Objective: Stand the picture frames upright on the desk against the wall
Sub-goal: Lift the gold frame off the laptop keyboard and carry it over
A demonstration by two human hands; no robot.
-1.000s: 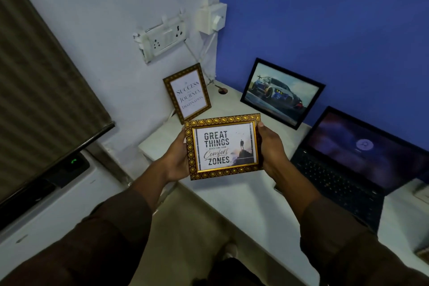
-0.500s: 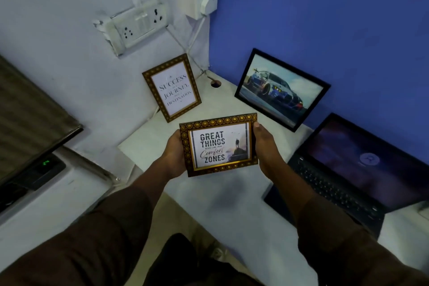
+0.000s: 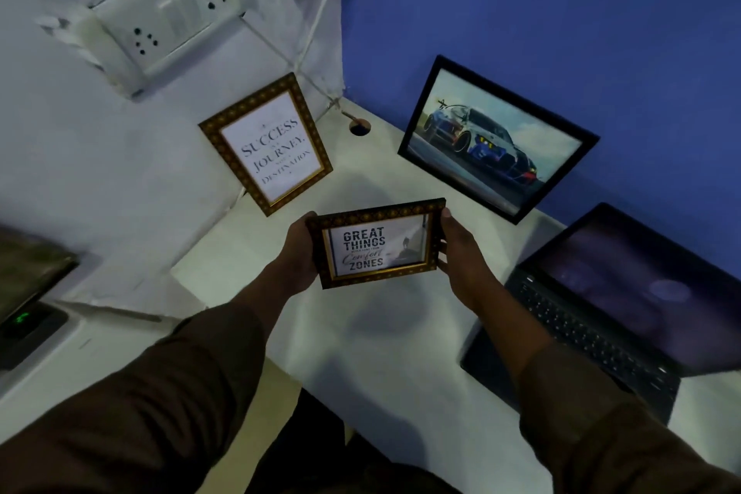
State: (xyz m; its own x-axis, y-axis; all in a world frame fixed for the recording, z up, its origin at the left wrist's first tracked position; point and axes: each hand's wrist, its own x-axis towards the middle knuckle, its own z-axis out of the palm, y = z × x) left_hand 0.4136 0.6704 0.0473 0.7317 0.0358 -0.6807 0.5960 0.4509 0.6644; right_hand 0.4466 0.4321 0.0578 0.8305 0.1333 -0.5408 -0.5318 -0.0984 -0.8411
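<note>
I hold a small gold-patterned frame reading "Great Things... Comfort Zones" [image 3: 379,244] above the white desk [image 3: 361,341]. My left hand [image 3: 298,257] grips its left edge and my right hand [image 3: 457,253] grips its right edge. The frame tilts back, its face toward me. A matching gold frame with "Success... Journey" text [image 3: 268,144] stands leaning against the white wall at the left. A larger black frame with a car picture [image 3: 495,138] leans upright against the blue wall.
An open laptop [image 3: 609,305] sits on the desk at the right. A cable hole [image 3: 359,127] lies in the desk corner, with cords running up to a wall socket panel [image 3: 168,20]. A dark device with a green light [image 3: 28,325] is at the far left.
The held frame has moved forward over the desk, toward the corner, and tipped further back. The view has shifted closer to the desk.
</note>
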